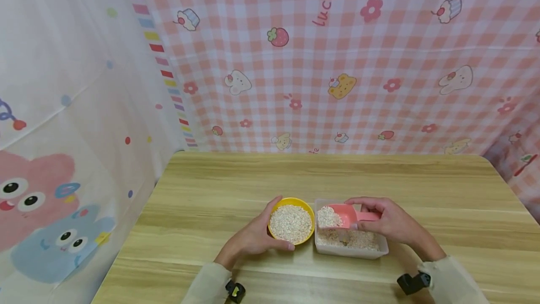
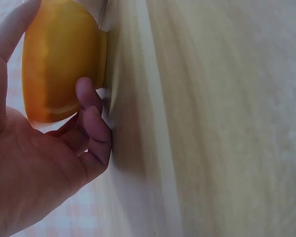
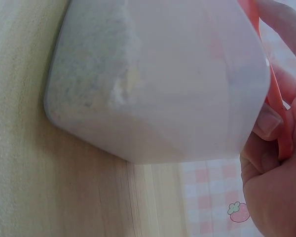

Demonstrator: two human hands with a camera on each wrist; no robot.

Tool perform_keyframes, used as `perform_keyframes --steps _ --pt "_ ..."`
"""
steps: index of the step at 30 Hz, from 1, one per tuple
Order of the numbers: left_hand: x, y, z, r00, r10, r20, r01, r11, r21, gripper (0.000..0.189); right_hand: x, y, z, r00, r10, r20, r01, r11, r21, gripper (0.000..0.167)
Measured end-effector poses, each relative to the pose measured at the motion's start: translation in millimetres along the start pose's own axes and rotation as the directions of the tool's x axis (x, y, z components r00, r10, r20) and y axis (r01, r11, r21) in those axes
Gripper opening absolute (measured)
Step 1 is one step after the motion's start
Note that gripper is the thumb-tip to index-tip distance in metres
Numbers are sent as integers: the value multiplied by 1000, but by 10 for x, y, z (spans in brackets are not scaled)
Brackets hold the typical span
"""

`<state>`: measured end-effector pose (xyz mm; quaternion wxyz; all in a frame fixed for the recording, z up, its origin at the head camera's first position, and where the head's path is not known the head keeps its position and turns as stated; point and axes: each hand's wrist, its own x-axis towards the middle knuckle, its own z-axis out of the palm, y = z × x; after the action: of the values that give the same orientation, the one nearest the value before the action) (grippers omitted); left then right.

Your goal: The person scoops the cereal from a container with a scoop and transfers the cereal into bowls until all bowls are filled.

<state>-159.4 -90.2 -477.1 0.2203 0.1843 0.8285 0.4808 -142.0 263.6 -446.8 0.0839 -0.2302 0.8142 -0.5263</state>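
Note:
In the head view, a yellow bowl (image 1: 302,200) full of pale oat-like flakes (image 1: 291,224) stands on the table. My left hand (image 1: 253,237) holds it from the left, thumb on the near side and fingers round the far side. Just right of the bowl is a translucent box (image 1: 352,251) with more flakes in it. Above that box my right hand (image 1: 398,223) grips the handle of a pink scoop (image 1: 348,216), which carries a heap of flakes toward its left end. The left wrist view has the bowl's orange-yellow side (image 2: 64,59) between thumb and fingers.
The wood-grain table (image 1: 219,182) spreads out around the bowl and box. Behind it hangs a pink checked cloth (image 1: 303,74), and a white printed cloth (image 1: 97,121) hangs at the left. Dark wrist cameras sit by both sleeves.

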Motion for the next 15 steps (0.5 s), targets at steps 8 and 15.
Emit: perform_keyframes --steps 8,15 --pt "12 -13 -3 1000 9 1 -9 1000 -1 120 -6 4 9 1000 -10 -23 9 999 -32 45" --pt "1 -29 3 1000 5 -16 -5 1000 9 119 -1 -2 9 1000 1 -5 -1 1000 -20 46"
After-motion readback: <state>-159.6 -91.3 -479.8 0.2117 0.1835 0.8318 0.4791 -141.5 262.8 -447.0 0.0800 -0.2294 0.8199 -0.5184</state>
